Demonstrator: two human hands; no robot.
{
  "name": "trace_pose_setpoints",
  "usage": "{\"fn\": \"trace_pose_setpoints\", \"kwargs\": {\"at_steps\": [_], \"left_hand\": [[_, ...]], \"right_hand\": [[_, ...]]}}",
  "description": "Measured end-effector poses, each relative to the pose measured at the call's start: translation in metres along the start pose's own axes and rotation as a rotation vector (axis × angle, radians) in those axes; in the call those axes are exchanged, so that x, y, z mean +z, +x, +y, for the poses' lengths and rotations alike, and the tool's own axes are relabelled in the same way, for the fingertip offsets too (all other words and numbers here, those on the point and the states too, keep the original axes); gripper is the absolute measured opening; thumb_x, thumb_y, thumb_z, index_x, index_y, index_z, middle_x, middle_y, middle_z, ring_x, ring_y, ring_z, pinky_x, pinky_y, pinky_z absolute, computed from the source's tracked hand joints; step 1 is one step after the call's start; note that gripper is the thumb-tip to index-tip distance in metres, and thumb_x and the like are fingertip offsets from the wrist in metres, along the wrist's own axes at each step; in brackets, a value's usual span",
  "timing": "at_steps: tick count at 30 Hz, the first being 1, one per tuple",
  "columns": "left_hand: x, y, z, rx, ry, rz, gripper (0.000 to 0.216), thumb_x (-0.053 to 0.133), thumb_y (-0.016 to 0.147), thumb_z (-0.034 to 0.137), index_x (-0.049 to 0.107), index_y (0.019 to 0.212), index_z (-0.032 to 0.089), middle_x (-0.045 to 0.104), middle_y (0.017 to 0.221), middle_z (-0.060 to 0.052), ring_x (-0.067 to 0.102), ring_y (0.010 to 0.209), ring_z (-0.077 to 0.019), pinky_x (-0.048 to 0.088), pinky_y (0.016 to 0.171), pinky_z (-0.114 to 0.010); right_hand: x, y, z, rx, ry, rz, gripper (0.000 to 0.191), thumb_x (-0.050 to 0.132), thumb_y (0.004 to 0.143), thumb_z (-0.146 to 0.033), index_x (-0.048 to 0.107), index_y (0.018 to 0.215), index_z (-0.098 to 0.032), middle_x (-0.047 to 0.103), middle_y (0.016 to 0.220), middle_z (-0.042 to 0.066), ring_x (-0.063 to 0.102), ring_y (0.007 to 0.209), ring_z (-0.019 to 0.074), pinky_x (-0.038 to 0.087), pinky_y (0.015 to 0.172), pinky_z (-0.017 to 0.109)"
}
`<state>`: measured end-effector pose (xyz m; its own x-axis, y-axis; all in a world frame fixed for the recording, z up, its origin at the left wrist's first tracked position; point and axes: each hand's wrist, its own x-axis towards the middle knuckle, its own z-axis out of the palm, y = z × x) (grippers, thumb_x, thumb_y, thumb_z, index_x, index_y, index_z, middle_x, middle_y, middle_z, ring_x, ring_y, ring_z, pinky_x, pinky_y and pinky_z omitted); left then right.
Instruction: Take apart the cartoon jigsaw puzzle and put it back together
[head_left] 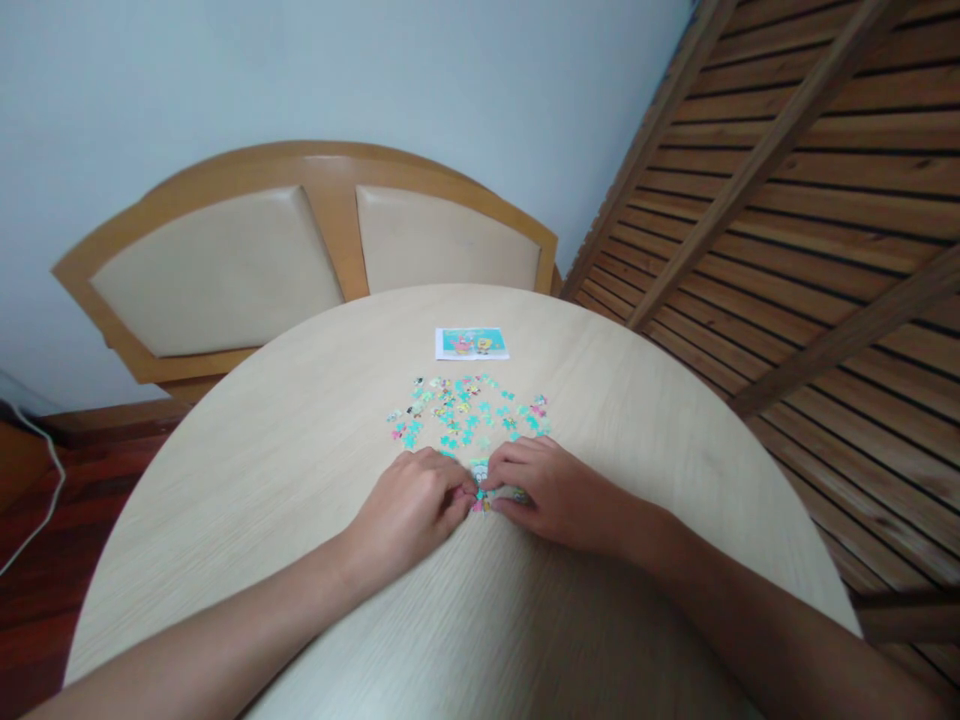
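Note:
Both hands meet over a small cluster of jigsaw puzzle pieces [481, 474] on the round table [315, 400]. My left hand [420, 498] is closed, thumb and fingers pinched at the cluster's left side. From the right, my right hand [541, 490] curls its fingers and thumb onto the same pieces. Which piece each hand pinches is too small to tell, and the fingers hide part of the cluster. Just beyond the hands lie many loose puzzle pieces [466, 412], mostly turquoise, with some yellow and pink.
A picture card [472, 343] with a pink and a yellow cartoon figure lies past the loose pieces. Behind the table stands a padded wooden bench back [322, 230] against a pale wall. A slatted wooden screen [810, 200] rises on the right. A white cable [54, 480] hangs at left.

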<state>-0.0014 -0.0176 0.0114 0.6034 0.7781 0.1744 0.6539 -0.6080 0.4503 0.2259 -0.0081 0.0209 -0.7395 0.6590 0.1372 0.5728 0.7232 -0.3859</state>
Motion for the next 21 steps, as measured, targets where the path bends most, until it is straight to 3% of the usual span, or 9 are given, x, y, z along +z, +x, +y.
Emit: {"fn": "trace_pose_setpoints", "kwargs": {"at_steps": [11, 17, 21], "left_hand": [[-0.005, -0.001, -0.005, 0.077, -0.001, -0.055, 0.009, 0.063, 0.094, 0.021, 0.071, 0.094, 0.022, 0.073, 0.096, -0.004, 0.066, 0.093, -0.0235, 0.053, 0.087, -0.040], [-0.003, -0.004, -0.004, 0.111, 0.005, -0.004, 0.021, 0.065, 0.094, 0.027, 0.068, 0.114, 0.022, 0.065, 0.124, -0.010, 0.060, 0.116, -0.0287, 0.051, 0.101, -0.047], [-0.003, -0.004, -0.005, 0.139, 0.018, -0.023, 0.021, 0.065, 0.095, 0.028, 0.068, 0.115, 0.024, 0.064, 0.128, -0.009, 0.061, 0.116, -0.0286, 0.051, 0.102, -0.049]], "right_hand": [[0.000, -0.001, 0.002, -0.010, 0.006, -0.004, 0.014, 0.064, 0.096, -0.026, 0.070, 0.107, -0.021, 0.070, 0.108, 0.006, 0.062, 0.103, 0.0229, 0.042, 0.093, 0.038], [-0.006, -0.001, 0.004, 0.001, 0.022, -0.047, 0.019, 0.064, 0.094, -0.023, 0.069, 0.113, -0.020, 0.070, 0.116, 0.007, 0.062, 0.111, 0.0246, 0.042, 0.099, 0.041], [-0.021, -0.008, 0.010, 0.057, 0.020, -0.085, 0.030, 0.073, 0.088, -0.030, 0.067, 0.116, -0.021, 0.070, 0.119, 0.008, 0.062, 0.113, 0.0265, 0.042, 0.100, 0.043]]}}
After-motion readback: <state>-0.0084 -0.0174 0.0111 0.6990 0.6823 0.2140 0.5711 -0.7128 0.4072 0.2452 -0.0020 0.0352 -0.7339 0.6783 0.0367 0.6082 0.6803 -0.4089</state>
